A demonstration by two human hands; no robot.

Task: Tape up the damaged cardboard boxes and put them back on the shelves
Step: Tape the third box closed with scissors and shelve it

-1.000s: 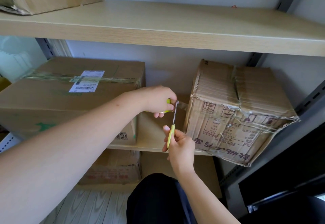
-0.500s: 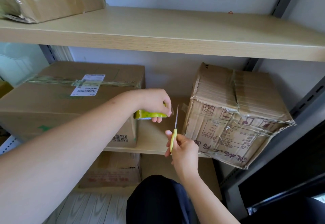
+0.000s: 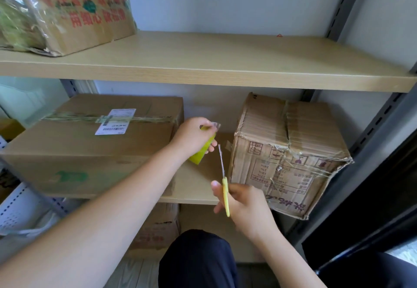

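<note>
Left hand [image 3: 194,137] gripped the yellow tape roll [image 3: 203,150], right hand [image 3: 244,206] held the scissors [image 3: 223,174] beside the crumpled box [image 3: 286,154] on the middle shelf [image 3: 198,188]; taping looked done there, loose tape tab left to press.

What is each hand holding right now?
Left hand: grips the yellow-green tape roll.
Right hand: grips the yellow-handled scissors.

Above my left fingers: upper-shelf box [image 3: 74,12], red Chinese print, blurred. Beside them: large box [image 3: 90,147], white barcode label [image 3: 115,121]. By my right fingers: crushed box [image 3: 286,156], upside-down handling symbols, illegible table.
</note>
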